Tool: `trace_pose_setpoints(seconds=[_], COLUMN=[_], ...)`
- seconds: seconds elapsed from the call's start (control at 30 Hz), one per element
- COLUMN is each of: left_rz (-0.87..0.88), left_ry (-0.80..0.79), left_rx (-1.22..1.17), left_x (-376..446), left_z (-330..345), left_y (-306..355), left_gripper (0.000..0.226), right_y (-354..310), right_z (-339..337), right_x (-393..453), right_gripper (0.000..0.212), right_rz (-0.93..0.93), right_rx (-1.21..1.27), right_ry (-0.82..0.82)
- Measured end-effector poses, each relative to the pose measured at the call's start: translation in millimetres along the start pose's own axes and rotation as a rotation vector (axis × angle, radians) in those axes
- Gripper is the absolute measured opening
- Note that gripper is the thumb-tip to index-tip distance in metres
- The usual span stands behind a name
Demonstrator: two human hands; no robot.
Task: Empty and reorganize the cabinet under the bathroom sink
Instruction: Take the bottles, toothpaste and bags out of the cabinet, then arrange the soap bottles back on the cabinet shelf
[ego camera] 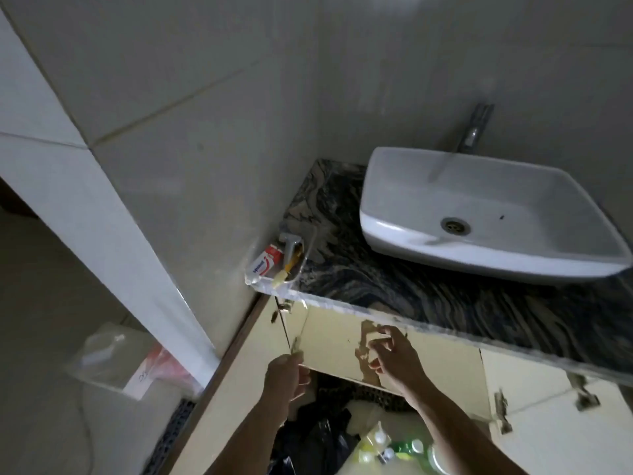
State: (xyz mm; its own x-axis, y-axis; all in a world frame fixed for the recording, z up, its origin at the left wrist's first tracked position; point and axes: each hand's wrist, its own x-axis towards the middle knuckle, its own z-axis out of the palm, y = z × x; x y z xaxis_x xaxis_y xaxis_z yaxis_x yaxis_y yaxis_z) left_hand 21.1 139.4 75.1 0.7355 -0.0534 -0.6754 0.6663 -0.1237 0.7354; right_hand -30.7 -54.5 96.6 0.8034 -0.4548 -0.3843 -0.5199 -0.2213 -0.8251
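Cabinet under the sink, a cream-painted cupboard (428,358) with scuffed, peeling fronts, sits directly below the dark marbled stone table (411,286) that carries the white rectangular ceramic basin (479,214). Its cream door (219,389) on the cabinet's left side stands swung open, and so does another on the right, so emptying looks barely started: black plastic bags (318,437) and pale and green plastic bottles (404,447) lie in a heap at the cabinet's foot, though whether they are inside it or already pulled out I cannot tell. Sorting and putting back seem wholly ahead.

Left hand (286,375) is in front of the cabinet's open left edge, fingers curled; whether they pinch anything is too blurred to say. Right hand (394,354) hovers before the cabinet's centre panel, fingers spread and loose, grasping nothing.

On the table's left corner above the cabinet lie a red-and-white toothpaste tube (265,262) and a grey razor (291,243). The cabinet's interior is dark and cut off.
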Motion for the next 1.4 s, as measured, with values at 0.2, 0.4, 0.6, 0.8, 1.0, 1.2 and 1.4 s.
trace_pose_setpoints(seconds=[0.2,0.4,0.6,0.8,1.0,1.2,1.4], left_rz=[-0.001,-0.048,-0.13,-0.045,0.141,0.599,1.274], left_ry=[-0.312,-0.441,-0.52,-0.523,-0.277,-0.235,-0.249], left_rx=[0.804,1.004,1.099,1.222,1.14,0.951,0.995], left_x=[-27,-64,-51,42,180,279,303], left_z=[78,147,198,234,250,287,325], left_y=[-109,-216,-319,-415,-496,-514,-512], left_gripper=[0.026,0.023,0.02,0.03,0.039,0.048,0.032], right_y=[146,294,396,513,619,687,722], right_z=[-78,-121,-115,-72,-29,-22,-33], right_x=[-72,-135,-136,-81,25,126,185], right_gripper=[0.011,0.013,0.009,0.014,0.028,0.064,0.091], right_rz=[0.365,0.669,0.765,0.568,0.444,0.276,-0.033], right_rx=[-0.033,0.036,0.129,-0.201,-0.094,-0.01,-0.113], right_ry=[-0.105,-0.159,-0.067,0.019,0.211,0.381,0.114])
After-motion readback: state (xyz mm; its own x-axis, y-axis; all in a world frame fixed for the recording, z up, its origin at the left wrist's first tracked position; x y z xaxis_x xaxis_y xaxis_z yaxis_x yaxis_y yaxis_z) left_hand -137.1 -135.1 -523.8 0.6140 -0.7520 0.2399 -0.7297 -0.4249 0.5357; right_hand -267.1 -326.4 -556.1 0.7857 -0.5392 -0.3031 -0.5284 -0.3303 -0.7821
